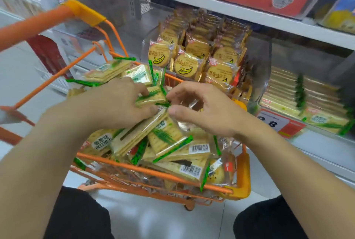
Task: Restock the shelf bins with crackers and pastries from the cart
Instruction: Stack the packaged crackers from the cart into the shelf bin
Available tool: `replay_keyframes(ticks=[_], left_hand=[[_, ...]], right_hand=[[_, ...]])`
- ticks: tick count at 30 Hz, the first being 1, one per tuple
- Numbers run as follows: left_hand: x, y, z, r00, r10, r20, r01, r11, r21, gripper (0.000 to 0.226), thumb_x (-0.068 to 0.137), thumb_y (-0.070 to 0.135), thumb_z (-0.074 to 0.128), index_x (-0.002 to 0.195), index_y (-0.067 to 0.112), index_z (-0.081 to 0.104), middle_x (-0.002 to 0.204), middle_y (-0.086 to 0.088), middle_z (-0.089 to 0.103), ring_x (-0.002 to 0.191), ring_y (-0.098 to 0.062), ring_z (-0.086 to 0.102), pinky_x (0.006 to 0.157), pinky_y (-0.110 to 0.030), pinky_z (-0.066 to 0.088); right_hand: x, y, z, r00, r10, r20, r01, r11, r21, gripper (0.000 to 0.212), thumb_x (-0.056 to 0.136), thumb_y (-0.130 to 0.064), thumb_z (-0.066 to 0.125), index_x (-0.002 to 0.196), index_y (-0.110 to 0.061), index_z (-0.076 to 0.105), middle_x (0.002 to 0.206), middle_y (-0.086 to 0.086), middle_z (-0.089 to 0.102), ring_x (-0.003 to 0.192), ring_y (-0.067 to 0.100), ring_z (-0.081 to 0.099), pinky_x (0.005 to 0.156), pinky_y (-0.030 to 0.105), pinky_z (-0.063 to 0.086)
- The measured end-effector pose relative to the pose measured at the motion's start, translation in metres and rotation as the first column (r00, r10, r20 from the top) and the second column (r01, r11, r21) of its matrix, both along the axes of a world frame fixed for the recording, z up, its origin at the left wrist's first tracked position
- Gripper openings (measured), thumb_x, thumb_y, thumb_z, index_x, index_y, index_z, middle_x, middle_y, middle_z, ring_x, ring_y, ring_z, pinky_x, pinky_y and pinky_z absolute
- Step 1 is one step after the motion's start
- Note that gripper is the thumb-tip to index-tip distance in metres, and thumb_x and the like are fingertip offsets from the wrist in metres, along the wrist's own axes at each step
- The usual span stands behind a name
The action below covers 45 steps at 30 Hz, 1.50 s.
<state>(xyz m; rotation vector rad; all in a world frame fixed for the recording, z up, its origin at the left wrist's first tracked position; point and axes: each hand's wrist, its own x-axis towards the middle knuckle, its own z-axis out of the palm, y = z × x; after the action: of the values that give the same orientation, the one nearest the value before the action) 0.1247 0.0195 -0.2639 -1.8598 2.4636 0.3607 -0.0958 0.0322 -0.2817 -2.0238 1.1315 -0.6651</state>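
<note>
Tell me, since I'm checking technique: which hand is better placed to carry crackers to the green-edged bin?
Probably the right hand: it is nearer the green-edged cracker bin, at right.

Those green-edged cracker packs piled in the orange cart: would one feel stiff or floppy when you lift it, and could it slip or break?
A green-edged cracker pack probably lifts flat and fairly stiff, since stacked square crackers show through it. Its glossy clear wrap looks slippery, so packs likely slide off the heap. The crackers look thin, so squeezing might snap them.
</note>
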Motion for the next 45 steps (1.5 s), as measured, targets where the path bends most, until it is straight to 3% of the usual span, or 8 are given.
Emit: replay_keyframes(ticks=[8, 12, 18, 22, 31, 37, 42, 45], left_hand=[[0.003, -0.005, -0.01, 0.997, -0.018, -0.069, 0.02, 0.999, 0.027, 0.043, 0.097, 0.043, 0.052, 0.138, 0.043, 0.042, 0.144, -0.002, 0.039, 0.13, -0.027, 0.043, 0.106, -0.045, 0.039], [0.003, -0.004, -0.011, 0.999, 0.04, -0.015, -0.04, 0.999, -0.009, 0.062, 0.09, 0.032, 0.068, 0.143, 0.038, 0.036, 0.14, -0.008, 0.045, 0.126, -0.031, 0.048, 0.107, -0.046, 0.037], [-0.002, -0.007, -0.008, 0.974, 0.055, -0.219, -0.073, 0.995, -0.074, 0.061, 0.078, 0.008, 0.07, 0.134, 0.026, 0.054, 0.114, -0.003, 0.063, 0.11, -0.029, 0.059, 0.097, -0.043, 0.046], [-0.007, -0.008, -0.005, 0.908, -0.018, -0.419, -0.064, 0.981, -0.183, 0.058, 0.063, 0.048, 0.064, 0.118, 0.027, 0.062, 0.107, 0.004, 0.065, 0.099, -0.022, 0.062, 0.089, -0.039, 0.045], [-0.039, 0.0, -0.006, 0.788, -0.282, -0.547, -0.014, 0.881, -0.473, 0.059, 0.065, 0.025, 0.088, 0.118, 0.015, 0.062, 0.112, 0.006, 0.063, 0.104, -0.017, 0.059, 0.085, -0.02, 0.042], [-0.051, 0.004, -0.005, 0.701, -0.357, -0.617, -0.012, 0.86, -0.511, 0.075, 0.067, 0.023, 0.089, 0.132, 0.016, 0.053, 0.115, 0.014, 0.06, 0.104, 0.012, 0.054, 0.091, -0.005, 0.038], [-0.057, 0.002, -0.009, 0.799, -0.217, -0.561, -0.133, 0.845, -0.518, 0.093, 0.062, 0.052, 0.082, 0.139, 0.016, 0.045, 0.131, -0.002, 0.049, 0.123, -0.014, 0.044, 0.1, -0.018, 0.029], [-0.061, 0.006, -0.004, 0.659, 0.086, -0.747, -0.306, 0.938, -0.162, 0.087, 0.066, 0.047, 0.085, 0.138, 0.023, 0.043, 0.13, 0.007, 0.05, 0.116, -0.007, 0.049, 0.095, -0.024, 0.039]], right_hand=[[0.012, -0.012, -0.013, 0.99, 0.086, -0.109, -0.07, 0.987, 0.145, 0.038, 0.09, -0.037, 0.074, 0.126, -0.027, 0.067, 0.061, -0.024, 0.058, 0.055, 0.002, 0.057, 0.059, 0.019, 0.039], [0.008, -0.013, -0.012, 0.988, 0.127, -0.093, -0.116, 0.986, 0.121, 0.032, 0.092, -0.031, 0.073, 0.121, -0.02, 0.067, 0.059, -0.024, 0.057, 0.051, 0.002, 0.056, 0.054, 0.011, 0.038], [-0.001, -0.016, -0.015, 0.973, -0.027, 0.229, 0.021, 0.999, 0.026, 0.033, 0.089, -0.039, 0.065, 0.1, -0.009, 0.074, 0.077, 0.004, 0.064, 0.063, 0.007, 0.052, 0.059, 0.021, 0.042], [-0.011, -0.016, -0.008, 0.834, -0.305, 0.46, 0.231, 0.95, 0.21, 0.047, 0.1, -0.036, 0.052, 0.103, 0.007, 0.07, 0.087, 0.016, 0.072, 0.067, 0.01, 0.067, 0.058, 0.02, 0.051], [-0.013, -0.004, 0.005, 0.573, -0.542, 0.614, 0.144, 0.805, 0.576, 0.048, 0.105, -0.047, 0.041, 0.107, -0.01, 0.072, 0.102, 0.013, 0.077, 0.088, 0.025, 0.074, 0.074, 0.044, 0.064], [-0.022, -0.006, 0.01, 0.406, -0.66, 0.632, 0.089, 0.717, 0.691, 0.042, 0.102, -0.045, 0.05, 0.109, -0.008, 0.069, 0.093, 0.013, 0.076, 0.078, 0.023, 0.075, 0.055, 0.031, 0.061], [-0.03, -0.009, 0.003, 0.319, -0.718, 0.618, 0.045, 0.663, 0.747, 0.041, 0.101, -0.042, 0.054, 0.11, -0.004, 0.069, 0.101, 0.016, 0.075, 0.084, 0.024, 0.075, 0.057, 0.03, 0.062], [-0.033, -0.011, 0.001, 0.276, -0.745, 0.607, 0.058, 0.644, 0.763, 0.042, 0.101, -0.042, 0.054, 0.111, -0.003, 0.068, 0.099, 0.016, 0.075, 0.083, 0.024, 0.075, 0.054, 0.03, 0.061]])
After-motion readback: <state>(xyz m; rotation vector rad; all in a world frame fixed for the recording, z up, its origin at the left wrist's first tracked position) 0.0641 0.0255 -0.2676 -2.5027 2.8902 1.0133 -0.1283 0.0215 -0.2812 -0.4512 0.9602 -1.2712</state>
